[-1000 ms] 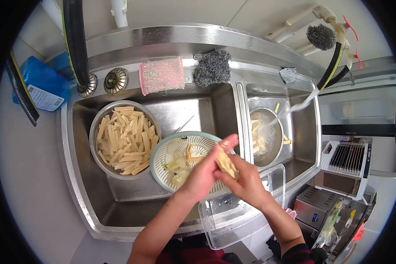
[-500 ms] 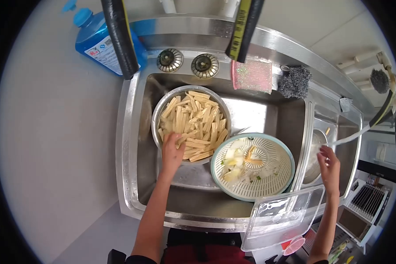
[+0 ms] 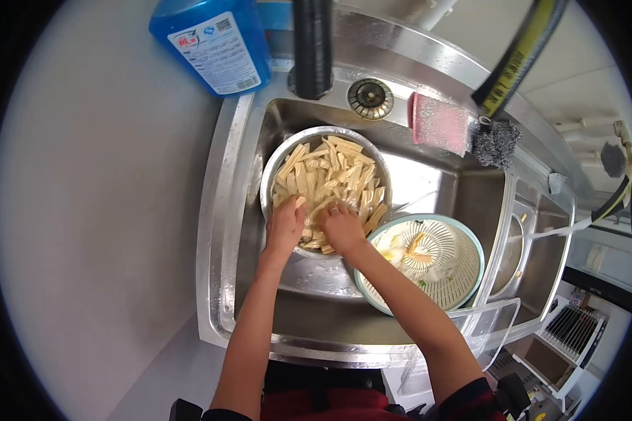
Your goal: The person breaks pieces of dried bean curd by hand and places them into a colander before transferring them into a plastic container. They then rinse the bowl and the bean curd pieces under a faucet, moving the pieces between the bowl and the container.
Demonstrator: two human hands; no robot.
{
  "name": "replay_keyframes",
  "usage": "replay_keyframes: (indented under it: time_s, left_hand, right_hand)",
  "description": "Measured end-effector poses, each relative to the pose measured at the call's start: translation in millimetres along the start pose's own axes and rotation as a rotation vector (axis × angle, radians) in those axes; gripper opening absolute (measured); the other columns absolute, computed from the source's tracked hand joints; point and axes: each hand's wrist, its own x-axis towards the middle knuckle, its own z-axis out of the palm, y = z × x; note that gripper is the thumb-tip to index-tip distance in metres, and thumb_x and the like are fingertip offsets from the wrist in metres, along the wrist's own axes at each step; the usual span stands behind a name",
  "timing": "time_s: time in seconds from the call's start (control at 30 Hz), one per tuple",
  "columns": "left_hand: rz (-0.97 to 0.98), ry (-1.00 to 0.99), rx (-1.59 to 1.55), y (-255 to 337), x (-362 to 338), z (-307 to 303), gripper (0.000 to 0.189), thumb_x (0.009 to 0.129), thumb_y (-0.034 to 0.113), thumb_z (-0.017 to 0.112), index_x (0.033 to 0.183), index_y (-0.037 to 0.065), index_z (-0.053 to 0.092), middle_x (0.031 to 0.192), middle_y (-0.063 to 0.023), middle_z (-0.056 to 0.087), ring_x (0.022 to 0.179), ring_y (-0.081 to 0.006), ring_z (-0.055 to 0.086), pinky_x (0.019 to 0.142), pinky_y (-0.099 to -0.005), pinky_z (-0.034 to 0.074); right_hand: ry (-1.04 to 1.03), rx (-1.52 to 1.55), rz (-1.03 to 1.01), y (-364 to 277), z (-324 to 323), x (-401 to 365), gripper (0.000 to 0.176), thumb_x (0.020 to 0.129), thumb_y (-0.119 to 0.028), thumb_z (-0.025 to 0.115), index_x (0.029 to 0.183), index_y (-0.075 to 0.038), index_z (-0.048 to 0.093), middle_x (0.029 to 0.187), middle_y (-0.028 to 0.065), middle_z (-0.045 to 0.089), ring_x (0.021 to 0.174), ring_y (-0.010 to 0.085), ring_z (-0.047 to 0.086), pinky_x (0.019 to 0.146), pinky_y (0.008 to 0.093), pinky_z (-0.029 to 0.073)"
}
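Observation:
A round metal bowl full of pale tofu skin sticks sits in the left sink basin. Both hands are in the front part of this bowl. My left hand is closed, with a piece of tofu skin showing at its fingertips. Beside it, my right hand reaches down with curled fingers into the sticks; the fingertips are partly hidden among them. To the right stands a colander with a pale green rim, holding vegetable scraps and a few tofu skin pieces. My right forearm passes over its front left edge.
A blue detergent bottle stands behind the sink's left corner. Along the back ledge are a drain strainer, a pink sponge and a steel wool scrubber. A clear plastic lid lies at the front right, by the smaller basin.
My right hand has moved left from the small basin into the bowl. My left hand remains in the bowl, now with a piece at its fingertips. The whole view has shifted.

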Motion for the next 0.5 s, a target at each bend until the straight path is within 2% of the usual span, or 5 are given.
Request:
replay_keyframes:
  time_s: [0.03,0.13,0.3,0.37,0.5]
  left_hand:
    - [-0.007,-0.001,-0.001,-1,-1,-4,0.021,0.076,0.016,0.052,0.090,0.001,0.053,0.079,-0.0163,0.055,0.076,-0.0337,0.053,0.066,-0.0395,0.042]
    - [0.105,-0.216,0.017,3,-9,-12,0.020,0.069,0.008,0.054,0.088,0.003,0.056,0.087,-0.0132,0.052,0.080,-0.0296,0.052,0.070,-0.0361,0.042]
    - [0.191,-0.364,0.194,-27,-7,22,0.029,0.060,0.008,0.055,0.088,0.004,0.057,0.087,-0.0134,0.054,0.081,-0.0304,0.052,0.072,-0.0374,0.042]
    - [0.063,-0.586,0.257,-20,2,19,0.029,0.060,0.013,0.058,0.088,0.005,0.058,0.084,-0.0145,0.056,0.081,-0.0305,0.054,0.071,-0.0369,0.042]
    - [-0.072,-0.540,0.114,-18,5,5,0.029,0.062,0.017,0.059,0.087,0.004,0.059,0.080,-0.0160,0.058,0.079,-0.0307,0.055,0.069,-0.0356,0.044]
  right_hand:
    - [-0.006,0.001,-0.003,1,0,6,0.015,0.071,-0.012,0.048,0.080,-0.003,0.055,0.083,0.0145,0.058,0.072,0.0261,0.058,0.065,0.0374,0.046]
    - [-0.469,0.353,0.270,3,-29,21,0.016,0.072,-0.018,0.050,0.078,-0.005,0.057,0.075,0.0165,0.059,0.077,0.0264,0.057,0.066,0.0383,0.045]
    - [-0.172,0.419,0.098,34,-28,23,0.016,0.079,-0.016,0.047,0.083,-0.002,0.051,0.072,0.0197,0.054,0.072,0.0330,0.054,0.064,0.0385,0.044]
    - [-0.093,0.553,0.246,32,-55,29,0.017,0.081,-0.017,0.047,0.084,0.000,0.049,0.071,0.0192,0.054,0.072,0.0334,0.054,0.063,0.0390,0.043]
    - [-0.111,0.868,0.440,33,-72,30,0.025,0.081,-0.024,0.047,0.087,0.000,0.047,0.073,0.0189,0.055,0.074,0.0331,0.055,0.064,0.0386,0.043]
